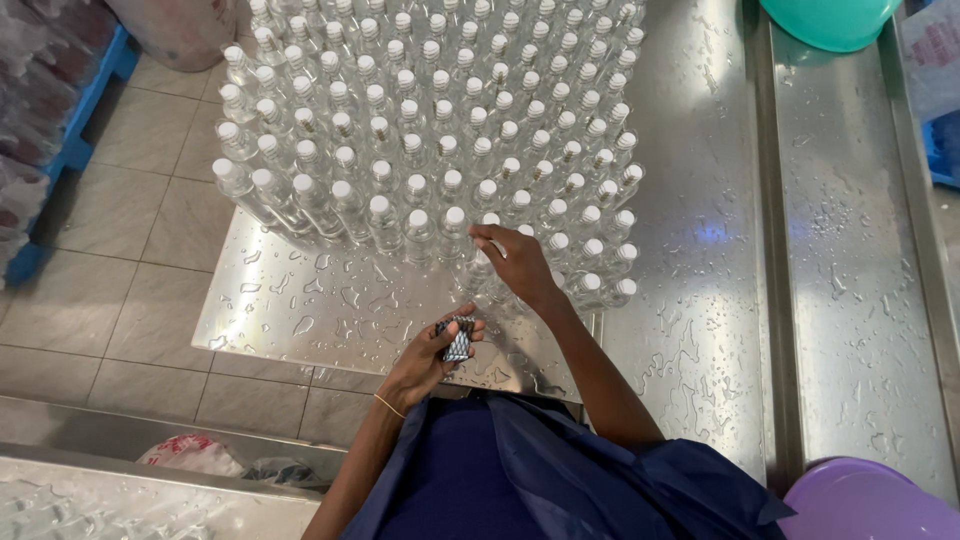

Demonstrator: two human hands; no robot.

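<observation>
**Front-row bottle handled from a wet steel table**

The clear bottle (478,268) under the right hand (512,262) stands at the near edge of a dense block of capped clear bottles (430,130) on a wet steel table (330,310). The right hand's fingers are curled down over its top, thumb and forefingers narrowed around the neck; whether they actually pinch the cap is hidden by the hand itself. The left hand (432,355), with a thin bangle (389,405) at the wrist, is closed around a small bundle of dark and silvery pieces (457,340), perhaps seals or sleeves, held just below the table's edge.

Judging by this, the step in hand is dressing the bottle tops one at a time, working along the front row. The next move seems to call for a single piece drawn from the bundle and set squarely over the neck without toppling the neighbours.

A teal basin (830,22) and a purple basin (860,505) sit at the right.
</observation>
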